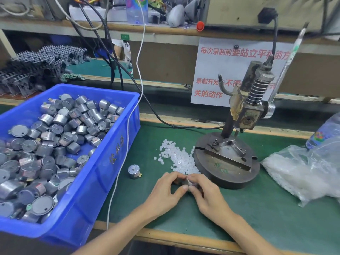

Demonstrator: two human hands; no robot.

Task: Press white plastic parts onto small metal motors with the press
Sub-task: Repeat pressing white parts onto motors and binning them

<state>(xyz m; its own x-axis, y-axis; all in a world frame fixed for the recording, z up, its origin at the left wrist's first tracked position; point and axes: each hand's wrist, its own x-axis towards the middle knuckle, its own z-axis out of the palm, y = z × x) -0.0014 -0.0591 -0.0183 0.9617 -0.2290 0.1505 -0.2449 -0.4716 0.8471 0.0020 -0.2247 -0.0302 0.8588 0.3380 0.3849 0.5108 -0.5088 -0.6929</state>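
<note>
A small metal motor (189, 181) is held between both hands on the green mat, mostly hidden by fingers. My left hand (165, 192) grips it from the left; my right hand (204, 195) pinches its top from the right. A pile of white plastic parts (176, 157) lies just beyond the hands. Another motor (134, 171) stands alone on the mat to the left. The hand press (246, 111) stands behind on a round metal base (228, 177), its lever (287, 65) raised and its fixture bare.
A blue bin (103, 162) full of motors fills the left side. A clear bag of white parts (301, 170) and a water bottle (323, 131) lie at the right. A white cable (128, 122) hangs over the bin's edge. The mat's wooden front edge (184, 238) runs below my wrists.
</note>
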